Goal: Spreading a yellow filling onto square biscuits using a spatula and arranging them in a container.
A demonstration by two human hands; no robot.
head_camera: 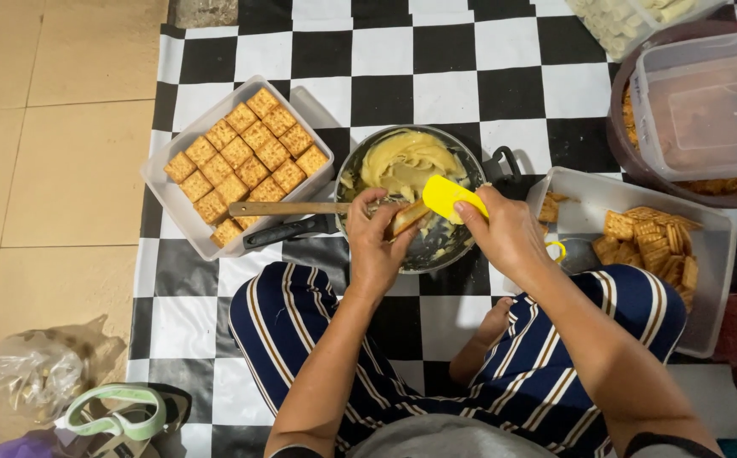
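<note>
**A:** Your left hand (374, 246) was curled shut around a square cracker (406, 217), pinching it at the near rim of the pan (478, 165). What was the other one doing?

**B:** Your right hand (504, 233) was closed on the handle of a yellow spatula (449, 197), its blade lying against the cracker, just over the pan's near edge.

**A:** And below the pan?

**B:** Your knees in navy striped trousers (300, 314) sat nearest the camera, on the black-and-white checked mat (385, 93), with a bare foot (495, 322) between them.

**A:** What did the pan hold?

**B:** A mound of pale yellow cream (406, 161) heaped at its far side; the near side was scraped dark. A wooden-handled tool (288, 208) and the pan's black handle (288, 231) stuck out to the pan's left.

**A:** Beside it?

**B:** Left of the pan, touching those handles, stood a clear rectangular tub (183, 208) packed with neat rows of crackers. Right of the pan, a second clear tub (707, 280) held a loose pile of crackers. Beyond that one, far right of the pan, a lidded plastic box (699, 102) rested on a brown bowl (631, 157).
</note>
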